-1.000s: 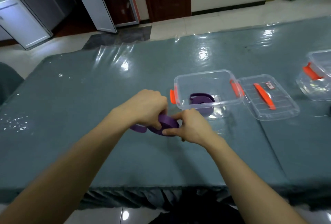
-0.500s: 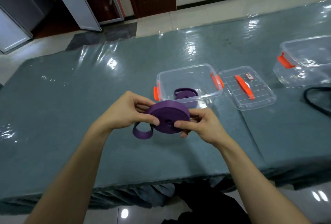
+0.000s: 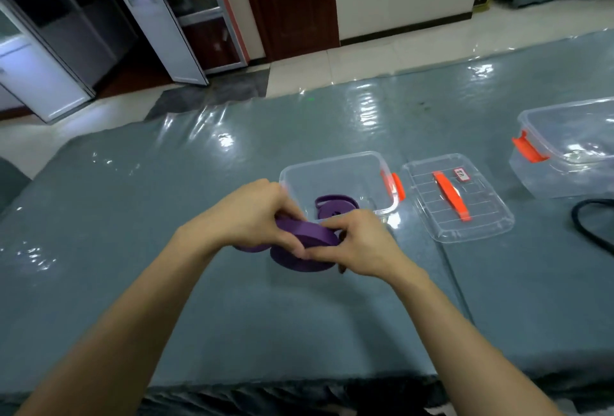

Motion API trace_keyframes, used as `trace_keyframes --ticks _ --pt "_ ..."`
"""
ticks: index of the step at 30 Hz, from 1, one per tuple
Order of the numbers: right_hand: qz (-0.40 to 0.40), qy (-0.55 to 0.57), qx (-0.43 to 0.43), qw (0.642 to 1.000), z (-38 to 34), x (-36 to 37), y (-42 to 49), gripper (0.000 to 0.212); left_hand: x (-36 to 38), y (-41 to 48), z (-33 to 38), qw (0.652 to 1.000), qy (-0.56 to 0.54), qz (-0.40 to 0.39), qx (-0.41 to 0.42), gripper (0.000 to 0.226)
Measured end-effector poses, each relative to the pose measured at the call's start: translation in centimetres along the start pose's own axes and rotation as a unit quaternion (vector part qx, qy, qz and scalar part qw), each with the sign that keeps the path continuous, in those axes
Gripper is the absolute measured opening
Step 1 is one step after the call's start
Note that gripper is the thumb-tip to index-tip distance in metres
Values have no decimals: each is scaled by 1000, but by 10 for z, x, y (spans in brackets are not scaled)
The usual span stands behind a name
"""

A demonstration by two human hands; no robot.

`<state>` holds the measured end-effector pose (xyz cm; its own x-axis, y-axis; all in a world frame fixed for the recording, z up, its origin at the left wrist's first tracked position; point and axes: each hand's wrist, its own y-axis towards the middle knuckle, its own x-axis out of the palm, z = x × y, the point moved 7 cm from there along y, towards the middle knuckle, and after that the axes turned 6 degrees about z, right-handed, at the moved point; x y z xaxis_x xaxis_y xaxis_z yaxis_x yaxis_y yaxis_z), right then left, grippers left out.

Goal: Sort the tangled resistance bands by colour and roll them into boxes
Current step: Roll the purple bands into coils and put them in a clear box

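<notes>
Head view: a rolled purple band is gripped by both hands, left hand and right hand, beside the clear box.

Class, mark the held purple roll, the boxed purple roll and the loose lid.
held purple roll [image 3: 315, 236]: head view, upper edge.
boxed purple roll [image 3: 332, 210]: head view, its coiled side.
loose lid [image 3: 491, 216]: head view, clear panel near its right edge.

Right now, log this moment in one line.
step: rolling purple band | left hand: grips it | right hand: pinches it | open box: holds another purple roll | lid: beside box
</notes>
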<state>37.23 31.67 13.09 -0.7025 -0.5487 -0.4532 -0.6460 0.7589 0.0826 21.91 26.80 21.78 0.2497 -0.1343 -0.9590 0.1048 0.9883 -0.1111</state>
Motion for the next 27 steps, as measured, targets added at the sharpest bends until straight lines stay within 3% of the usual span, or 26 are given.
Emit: trace_keyframes --ticks 2,4,7,10,13,16,20,25,27 --pt "24 99 -4 995 5 -22 6 36 -9 1 -7 975 -210 65 -23 25" --pt "45 207 7 977 13 -41 14 44 -13 6 -10 915 -373 141 -50 22" --pt "64 282 18 957 25 -63 22 40 -5 23 8 858 -465 218 -36 21" --pt "88 343 9 935 33 -81 28 19 0 39 18 815 -493 302 -34 17" --pt "108 389 13 915 43 -86 36 11 -1 49 18 800 -447 399 -46 6" --pt "134 428 38 893 54 -83 44 24 3 57 20 780 -424 456 -62 8" --pt "144 469 57 869 65 -76 53 37 13 67 20 730 -476 485 -78 9" --pt "150 487 79 857 76 -71 64 46 21 73 12 737 -449 495 -105 16" --pt "153 489 90 854 80 -68 67 46 27 75 6 717 -467 501 -128 16"
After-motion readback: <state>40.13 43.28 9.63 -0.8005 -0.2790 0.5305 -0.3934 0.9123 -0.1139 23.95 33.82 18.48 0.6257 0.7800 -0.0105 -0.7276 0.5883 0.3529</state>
